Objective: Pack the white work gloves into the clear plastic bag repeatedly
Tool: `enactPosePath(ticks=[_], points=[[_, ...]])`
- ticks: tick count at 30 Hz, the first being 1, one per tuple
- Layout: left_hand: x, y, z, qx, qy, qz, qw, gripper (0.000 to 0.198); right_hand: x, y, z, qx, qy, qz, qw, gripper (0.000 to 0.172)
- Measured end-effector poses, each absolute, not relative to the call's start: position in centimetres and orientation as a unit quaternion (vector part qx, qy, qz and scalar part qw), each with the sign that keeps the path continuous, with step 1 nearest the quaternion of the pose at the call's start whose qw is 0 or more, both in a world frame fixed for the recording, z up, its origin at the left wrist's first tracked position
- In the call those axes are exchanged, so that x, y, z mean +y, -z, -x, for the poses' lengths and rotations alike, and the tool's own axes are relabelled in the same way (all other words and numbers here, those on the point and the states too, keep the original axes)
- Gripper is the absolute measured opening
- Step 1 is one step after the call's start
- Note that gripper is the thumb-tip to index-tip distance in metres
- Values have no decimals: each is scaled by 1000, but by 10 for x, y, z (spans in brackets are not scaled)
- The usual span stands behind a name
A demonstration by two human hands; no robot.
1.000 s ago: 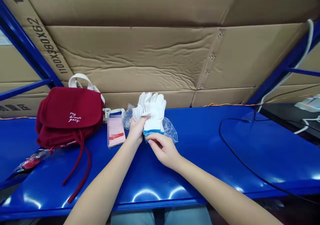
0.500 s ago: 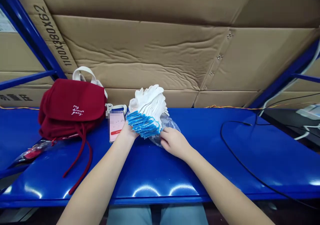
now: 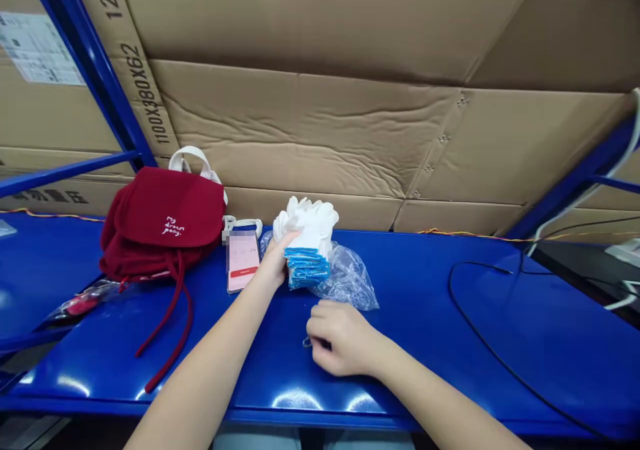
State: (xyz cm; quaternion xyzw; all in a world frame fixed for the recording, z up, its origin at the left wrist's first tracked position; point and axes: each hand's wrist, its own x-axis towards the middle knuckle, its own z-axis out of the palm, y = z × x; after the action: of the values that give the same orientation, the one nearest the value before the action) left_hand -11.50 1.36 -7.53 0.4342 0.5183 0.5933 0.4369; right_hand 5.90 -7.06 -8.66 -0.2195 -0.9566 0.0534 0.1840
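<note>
My left hand (image 3: 276,257) grips a stack of white knitted gloves (image 3: 310,222) from its left side, thumb on top. The gloves' blue cuffs (image 3: 306,268) point toward me. A crumpled clear plastic bag (image 3: 350,280) lies under and to the right of the stack. Nearer the front edge, my right hand (image 3: 343,338) is closed, its fingers curled down at the shelf. A small thin loop (image 3: 307,343), like a rubber band, sticks out at its fingertips; the rest of it is hidden.
On the blue shelf (image 3: 410,357), a red backpack (image 3: 165,217) with loose straps sits at left. Beside it lies a phone (image 3: 243,263). A black cable (image 3: 470,313) curves across the right side. Cardboard (image 3: 300,130) stands behind, with blue posts (image 3: 95,63) at both sides.
My right hand has left the plastic bag and moved down toward the front edge, where the thin loop now shows. My left hand still holds the gloves, now turned more upright. The view has shifted.
</note>
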Motion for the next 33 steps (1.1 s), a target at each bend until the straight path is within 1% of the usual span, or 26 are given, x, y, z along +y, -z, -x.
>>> enactPosePath(ticks=[2,4,7,8,10,12,13,15,17,18,19,20,21,22,24,25,26,28,29,31,33], points=[[10,72,115,541,-586,-451,402,49,-76,87,-55,-968,-40,211,130,8],[9,66,114,604,-545,-481,328,60,-74,86,-55,-969,-29,218,109,10],[14,55,103,680,-429,-557,208,61,-70,85,-56,-967,-21,231,107,21],[18,53,96,688,-395,-582,178,60,-69,85,-56,-966,-23,232,110,23],[27,50,82,684,-363,-613,156,60,-67,86,-57,-963,-36,235,127,20],[36,50,66,676,-359,-626,153,63,-62,87,-61,-950,-60,253,175,17],[39,50,59,674,-360,-627,152,63,-58,88,-64,-933,-69,278,216,17],[44,50,49,675,-360,-627,148,64,-47,89,-71,-873,-71,356,325,16],[45,49,43,678,-356,-627,142,64,-32,91,-80,-796,-53,427,426,8],[44,49,43,678,-358,-626,143,67,-25,93,-84,-773,-47,439,455,15],[42,49,46,674,-366,-623,152,71,-19,95,-87,-769,-50,436,465,27],[40,50,50,667,-378,-619,170,76,-13,97,-90,-776,-64,423,463,36],[37,52,57,655,-396,-611,199,82,-9,100,-92,-785,-84,411,455,41],[33,55,66,635,-411,-608,240,86,-5,102,-93,-791,-108,404,446,40],[22,64,86,583,-439,-600,328,84,-2,108,-93,-784,-148,412,439,35],[16,69,96,568,-433,-608,345,82,-2,110,-92,-776,-158,422,441,34],[10,75,106,554,-426,-621,355,84,-2,112,-91,-770,-165,431,440,38],[0,85,119,505,-406,-678,348,93,-2,116,-88,-767,-181,445,425,53],[-4,90,123,492,-400,-696,337,94,-2,117,-87,-768,-190,451,413,63],[-7,96,123,483,-398,-718,304,87,-2,120,-83,-771,-198,464,388,78],[-8,98,118,491,-406,-725,262,73,-1,123,-80,-771,-184,481,374,84]])
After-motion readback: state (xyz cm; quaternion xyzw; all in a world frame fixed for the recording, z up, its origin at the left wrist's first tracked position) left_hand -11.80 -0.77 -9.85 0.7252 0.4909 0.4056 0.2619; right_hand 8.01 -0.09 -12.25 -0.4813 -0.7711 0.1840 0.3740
